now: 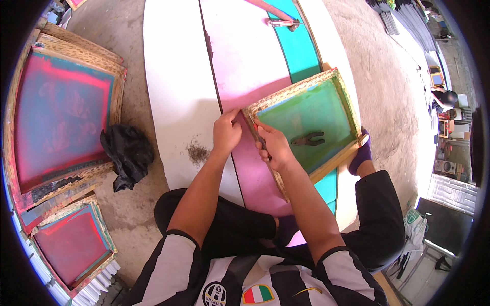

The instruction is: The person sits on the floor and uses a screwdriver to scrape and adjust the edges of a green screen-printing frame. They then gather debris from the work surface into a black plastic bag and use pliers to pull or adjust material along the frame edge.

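1. Two bare forearms come up from a black-and-white striped shirt, over crossed legs in black trousers on a rough concrete floor.
2. Left hand – fingers bent together, thumb and forefinger tips pinched at the near-left corner of a wooden screen-printing frame; whether anything small sits between them cannot be told.
3. Right hand is curled tight round a thin, dark-handled tool with a touch of red at its upper end, pressed along the frame's left rail.
4. That frame lies tilted on a long board, its pale rails rough and staple-pocked, its mesh stretched flat and stained green with a blue tinge at the edges.
5. Dark metal pliers rest on the mesh, handles spread, well clear of both hands.
6. Beneath runs the board: a smooth white panel, a matte pink strip and a turquoise strip side by side.
7. One small heap of dark, gritty debris sits on the white panel, just left of the left wrist.
8. Crumpled black plastic lies on the floor – beside it, stacked wooden frames with mesh stained red and blue.
9. Farthest off, a slim metal tool lies across the pink and turquoise.
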{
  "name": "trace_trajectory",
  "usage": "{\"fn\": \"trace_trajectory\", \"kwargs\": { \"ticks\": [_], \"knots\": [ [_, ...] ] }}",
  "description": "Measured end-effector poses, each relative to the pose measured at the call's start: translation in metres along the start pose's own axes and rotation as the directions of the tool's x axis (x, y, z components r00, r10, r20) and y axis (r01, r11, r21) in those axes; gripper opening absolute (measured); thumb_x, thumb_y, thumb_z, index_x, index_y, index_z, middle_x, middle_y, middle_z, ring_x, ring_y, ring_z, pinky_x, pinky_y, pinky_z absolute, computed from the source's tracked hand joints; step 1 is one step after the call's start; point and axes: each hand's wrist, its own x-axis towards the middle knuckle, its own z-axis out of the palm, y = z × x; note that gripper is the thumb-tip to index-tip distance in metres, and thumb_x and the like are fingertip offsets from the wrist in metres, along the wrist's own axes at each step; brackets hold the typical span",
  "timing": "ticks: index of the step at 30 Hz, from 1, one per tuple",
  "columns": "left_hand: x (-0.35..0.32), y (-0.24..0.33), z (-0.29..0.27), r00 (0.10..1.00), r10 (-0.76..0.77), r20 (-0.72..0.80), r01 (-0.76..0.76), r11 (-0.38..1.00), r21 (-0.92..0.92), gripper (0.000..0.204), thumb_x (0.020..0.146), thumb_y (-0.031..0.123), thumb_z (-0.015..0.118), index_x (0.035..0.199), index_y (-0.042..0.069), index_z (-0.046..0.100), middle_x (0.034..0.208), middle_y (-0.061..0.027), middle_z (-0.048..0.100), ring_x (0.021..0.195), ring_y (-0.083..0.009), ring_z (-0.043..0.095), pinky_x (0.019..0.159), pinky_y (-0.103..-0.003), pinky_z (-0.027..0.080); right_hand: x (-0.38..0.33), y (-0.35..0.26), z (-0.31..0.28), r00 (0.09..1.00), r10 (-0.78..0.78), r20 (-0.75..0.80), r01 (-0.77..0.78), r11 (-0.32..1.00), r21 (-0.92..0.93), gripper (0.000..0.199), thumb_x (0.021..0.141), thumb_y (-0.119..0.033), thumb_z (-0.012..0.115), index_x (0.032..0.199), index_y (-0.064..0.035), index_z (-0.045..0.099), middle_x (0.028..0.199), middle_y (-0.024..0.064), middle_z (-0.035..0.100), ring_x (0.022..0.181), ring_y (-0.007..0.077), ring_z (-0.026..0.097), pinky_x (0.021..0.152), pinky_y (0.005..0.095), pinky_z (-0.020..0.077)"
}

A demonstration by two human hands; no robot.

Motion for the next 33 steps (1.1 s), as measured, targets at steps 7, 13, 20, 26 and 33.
{"fn": "trace_trajectory", "kwargs": {
  "ticks": [7, 13, 20, 26, 33],
  "knots": [
    [-0.022, 0.071, -0.004, 0.927, -0.339, 0.159, 0.344, 0.939, -0.005, 0.041, 0.095, 0.024, 0.072, 0.122, -0.007, 0.068, 0.109, -0.0204, 0.074, 0.092, -0.0261, 0.074, 0.083, -0.038, 0.057, -0.003, -0.001, -0.043, 0.838, -0.545, -0.030, 0.365, 0.600, -0.712, 0.045, 0.099, -0.029, 0.067, 0.138, -0.0055, 0.065, 0.110, 0.0241, 0.074, 0.088, 0.0378, 0.073, 0.082, 0.0445, 0.0559],
    [-0.060, 0.040, 0.044, 0.986, -0.151, 0.078, 0.157, 0.983, -0.090, 0.081, 0.086, 0.021, 0.081, 0.152, -0.003, 0.039, 0.119, -0.0224, 0.062, 0.108, -0.0327, 0.063, 0.092, -0.044, 0.052, -0.008, 0.019, -0.072, 0.824, -0.564, -0.062, 0.350, 0.591, -0.727, 0.038, 0.097, -0.029, 0.069, 0.123, -0.0019, 0.068, 0.099, 0.0258, 0.073, 0.092, 0.0431, 0.072, 0.081, 0.0478, 0.0542],
    [-0.071, 0.048, 0.053, 0.998, -0.005, -0.062, 0.007, 0.999, 0.039, 0.073, 0.085, 0.017, 0.081, 0.145, -0.005, 0.045, 0.116, -0.0231, 0.061, 0.103, -0.0366, 0.064, 0.092, -0.044, 0.052, -0.028, 0.091, -0.071, 0.822, -0.552, -0.144, 0.374, 0.712, -0.594, 0.033, 0.101, -0.028, 0.066, 0.120, -0.0008, 0.064, 0.092, 0.0218, 0.071, 0.086, 0.0362, 0.070, 0.077, 0.0447, 0.0528],
    [-0.060, 0.046, 0.044, 0.999, -0.052, -0.015, 0.054, 0.980, 0.191, 0.086, 0.084, 0.024, 0.082, 0.150, -0.009, 0.038, 0.130, -0.0273, 0.056, 0.115, -0.0442, 0.061, 0.097, -0.048, 0.052, -0.029, 0.094, -0.044, 0.802, -0.580, -0.143, 0.396, 0.695, -0.600, 0.030, 0.102, -0.023, 0.066, 0.119, 0.0007, 0.064, 0.090, 0.0166, 0.071, 0.079, 0.0262, 0.069, 0.074, 0.0392, 0.0527],
    [-0.053, 0.061, 0.022, 0.985, -0.147, 0.091, 0.107, 0.933, 0.343, 0.098, 0.079, 0.025, 0.083, 0.154, -0.011, 0.031, 0.131, -0.0242, 0.053, 0.116, -0.0399, 0.061, 0.091, -0.047, 0.056, -0.008, 0.043, -0.051, 0.600, -0.785, 0.151, 0.605, 0.322, -0.728, 0.035, 0.100, -0.027, 0.066, 0.132, -0.0138, 0.064, 0.095, 0.0195, 0.074, 0.084, 0.0444, 0.072, 0.070, 0.0519, 0.0576]
  ]
}}
